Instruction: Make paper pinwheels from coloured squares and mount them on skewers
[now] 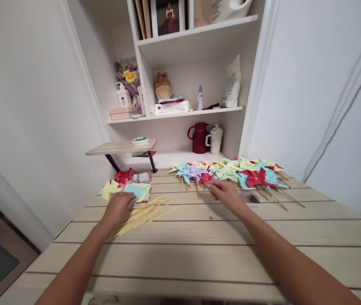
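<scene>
My left hand (119, 208) rests at the left, low over the near edge of a stack of coloured paper squares (138, 192) and the far end of a bundle of thin wooden sticks (145, 216). Its fingers are loosely bent, partly hidden, and I see nothing gripped in them. My right hand (226, 195) is at the front of a heap of paper pinwheels (227, 171) on sticks. Thumb and fingertips are pinched together beside a red pinwheel (206, 176); what they hold, if anything, cannot be made out. A purple pinwheel (196, 172) lies just left.
A small dark bit (211, 217) lies on the slatted table (180, 262). Behind the paper are a clear container (144, 177) and a small raised shelf (121, 147). A red jug (200, 137) and a lidded cup (216, 139) stand at the back. A clear packet (250, 198) lies under my right wrist.
</scene>
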Tool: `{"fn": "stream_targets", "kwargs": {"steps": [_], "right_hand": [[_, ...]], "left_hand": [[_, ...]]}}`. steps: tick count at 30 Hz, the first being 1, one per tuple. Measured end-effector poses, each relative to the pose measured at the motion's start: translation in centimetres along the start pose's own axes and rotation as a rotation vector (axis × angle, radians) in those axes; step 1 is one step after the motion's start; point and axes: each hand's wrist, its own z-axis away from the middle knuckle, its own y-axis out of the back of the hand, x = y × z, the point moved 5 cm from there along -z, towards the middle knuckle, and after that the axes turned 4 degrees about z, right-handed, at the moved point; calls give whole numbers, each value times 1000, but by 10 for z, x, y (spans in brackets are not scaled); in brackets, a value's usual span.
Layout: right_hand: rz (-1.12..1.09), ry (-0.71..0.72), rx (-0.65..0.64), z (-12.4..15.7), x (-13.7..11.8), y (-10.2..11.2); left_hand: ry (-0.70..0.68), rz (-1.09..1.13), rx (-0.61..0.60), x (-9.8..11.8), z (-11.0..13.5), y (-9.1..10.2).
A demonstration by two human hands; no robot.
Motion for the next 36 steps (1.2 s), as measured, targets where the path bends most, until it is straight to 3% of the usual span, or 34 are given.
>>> {"fn": "stream_targets", "kwargs": {"steps": [3, 7, 9, 11, 14, 17, 21, 24, 30, 36], "right_hand": [[-29, -9, 5, -1, 1, -1], [-59, -7, 6, 0, -1, -2], [-121, -19, 14, 1, -6, -3], [-236, -29, 2, 3, -14, -4], [-435, -35, -112, 10, -29, -11], [-545, -102, -219, 16, -35, -20], [-575, -178, -204, 16, -28, -24], [-614, -241, -131, 11, -19, -20], [-648, -345, -68, 4, -7, -10], [-681, -349, -27, 6, -6, -16]], "left_hand": [[11, 11, 67, -4, 0, 11], [105, 106, 401, -1, 1, 37], [211, 294, 590, 6, 0, 48], [410, 660, 712, 15, -4, 48], [592, 1385, 583, 48, -19, 23], [692, 1731, 365, 91, -31, -7], [743, 1879, 150, 131, -40, -44], [742, 1927, 62, 150, -46, -65], [691, 2000, 5, 171, -48, -92], [449, 2066, -38, 194, -41, -102]]}}
